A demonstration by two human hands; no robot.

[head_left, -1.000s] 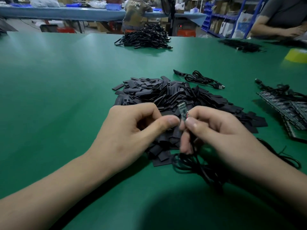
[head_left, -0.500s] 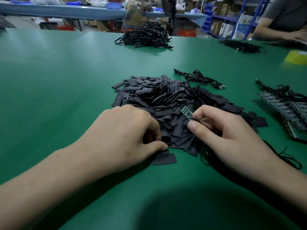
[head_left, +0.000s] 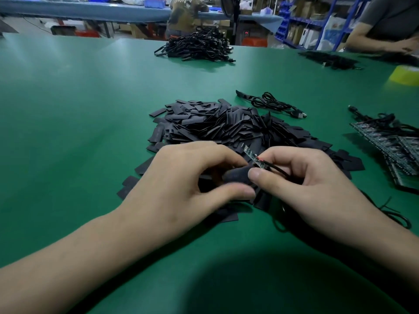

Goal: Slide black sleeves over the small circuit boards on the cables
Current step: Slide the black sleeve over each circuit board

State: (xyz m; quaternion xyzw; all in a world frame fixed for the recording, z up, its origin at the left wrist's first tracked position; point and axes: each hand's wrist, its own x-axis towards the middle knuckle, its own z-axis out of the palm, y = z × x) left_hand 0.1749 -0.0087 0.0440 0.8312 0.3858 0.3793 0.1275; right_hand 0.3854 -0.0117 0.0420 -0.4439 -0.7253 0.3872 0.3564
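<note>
Head view: my right hand pinches the circuit board at its wired end, tip jutting free; my left hand grips a black sleeve just beside that pinch — light, floppy stuff, I reckon; squeeze its edges to open the mouth.

I look across a green table to a blue workbench, a person standing at it; a yellow roll lies far right.
</note>
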